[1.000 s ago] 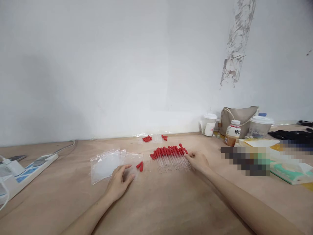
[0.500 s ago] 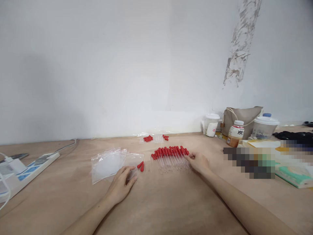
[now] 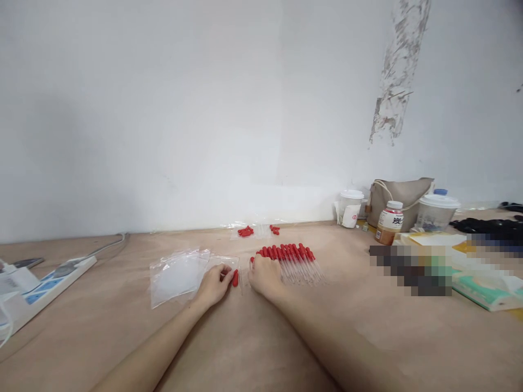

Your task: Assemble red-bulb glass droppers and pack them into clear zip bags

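Observation:
Several droppers (image 3: 302, 264) with red rubber bulbs and clear tubes lie side by side in a row. My right hand (image 3: 265, 276) is at the row's left end, its fingers curled closed and covering part of it; whatever they grip is hidden. Just left of it, my left hand (image 3: 216, 284) has thumb and fingers drawn together, their contents not visible. A loose red bulb (image 3: 235, 278) lies beside those fingertips, and a thin clear tube (image 3: 241, 283) rests between the hands. Clear zip bags (image 3: 177, 279) lie flat beyond my left hand, which overlaps their right side.
Small bags with red bulbs (image 3: 245, 232) lie by the wall. A power strip (image 3: 53, 288) stands at left. On the right are a lidded cup (image 3: 350, 209), a bottle (image 3: 389, 223), a grey bag (image 3: 398, 204), a clear tub (image 3: 437, 212) and a tissue pack (image 3: 486, 286).
My right hand has moved left from the row's right end to its left end. My left hand has shifted right and its fingers have closed. One of two loose bulbs no longer shows.

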Tool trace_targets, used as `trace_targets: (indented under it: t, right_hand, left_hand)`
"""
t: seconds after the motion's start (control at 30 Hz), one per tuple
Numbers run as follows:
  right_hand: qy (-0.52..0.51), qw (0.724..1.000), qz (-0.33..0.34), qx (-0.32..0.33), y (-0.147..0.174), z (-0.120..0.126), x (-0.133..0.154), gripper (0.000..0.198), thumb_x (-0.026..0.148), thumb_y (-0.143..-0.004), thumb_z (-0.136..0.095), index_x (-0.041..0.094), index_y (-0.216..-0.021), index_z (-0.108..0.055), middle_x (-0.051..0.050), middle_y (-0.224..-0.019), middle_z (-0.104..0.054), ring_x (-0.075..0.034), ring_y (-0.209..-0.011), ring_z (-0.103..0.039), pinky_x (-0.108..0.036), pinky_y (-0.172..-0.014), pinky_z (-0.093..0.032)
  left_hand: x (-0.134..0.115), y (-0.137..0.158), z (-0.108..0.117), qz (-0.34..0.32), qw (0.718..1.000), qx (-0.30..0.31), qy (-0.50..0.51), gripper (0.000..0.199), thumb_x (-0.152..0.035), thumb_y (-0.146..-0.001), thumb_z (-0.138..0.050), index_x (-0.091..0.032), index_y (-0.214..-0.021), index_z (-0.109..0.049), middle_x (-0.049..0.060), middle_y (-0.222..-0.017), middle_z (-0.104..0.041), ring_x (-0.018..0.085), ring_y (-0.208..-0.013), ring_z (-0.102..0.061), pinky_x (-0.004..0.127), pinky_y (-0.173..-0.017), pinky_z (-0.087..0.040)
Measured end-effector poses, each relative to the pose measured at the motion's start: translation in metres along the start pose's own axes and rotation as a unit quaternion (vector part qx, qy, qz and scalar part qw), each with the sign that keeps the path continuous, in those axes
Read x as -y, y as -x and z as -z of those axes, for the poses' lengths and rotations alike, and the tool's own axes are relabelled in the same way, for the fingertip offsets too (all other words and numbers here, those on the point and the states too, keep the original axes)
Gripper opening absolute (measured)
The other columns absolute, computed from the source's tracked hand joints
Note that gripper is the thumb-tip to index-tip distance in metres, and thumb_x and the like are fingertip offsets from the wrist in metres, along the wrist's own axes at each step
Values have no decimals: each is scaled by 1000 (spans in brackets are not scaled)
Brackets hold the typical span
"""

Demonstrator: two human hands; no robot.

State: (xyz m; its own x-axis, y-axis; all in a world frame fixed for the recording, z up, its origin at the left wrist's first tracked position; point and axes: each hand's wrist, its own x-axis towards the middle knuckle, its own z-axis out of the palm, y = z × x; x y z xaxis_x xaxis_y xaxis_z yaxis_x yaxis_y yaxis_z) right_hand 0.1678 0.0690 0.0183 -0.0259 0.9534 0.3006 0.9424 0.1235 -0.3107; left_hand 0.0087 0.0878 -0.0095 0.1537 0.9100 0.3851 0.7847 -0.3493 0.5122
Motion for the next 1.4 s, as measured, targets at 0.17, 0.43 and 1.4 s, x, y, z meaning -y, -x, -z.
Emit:
trace_targets:
  t: [0.17,0.43,1.4]
  right_hand:
    - [8,999,-38,29,-18,-16,24,24,16,-73,-48,8,-95,-55,-18,-83,-65,-25,-81,-61,-36,-73,-35]
    - [19,1000,-3,23,-6,-9,18,32,13,-73,-46,2,-103,-51,-21,-92,-60,-26,-89,-57,-33,-72,-38]
    - [-173,946,273,-28,95,13,-69,24,23,-87,-35,21,-88,-59,-2,-76,-58,-12,-70,-49,-29,-70,-29]
  left_hand:
    - [-1,0,-5,16,999,-24,-22,17,-25,-74,-50,-16,-65,-62,4,-70,-61,17,-66,-57,26,-63,-40]
    - [-2,5,-10,10,998,-55,5,9,-20,-77,-46,-17,-74,-54,0,-66,-61,15,-60,-57,23,-57,-41]
    - [-56,82,8,-124,972,95,177,20,-30,-87,-40,-19,-84,-56,2,-78,-60,16,-75,-55,24,-69,-42]
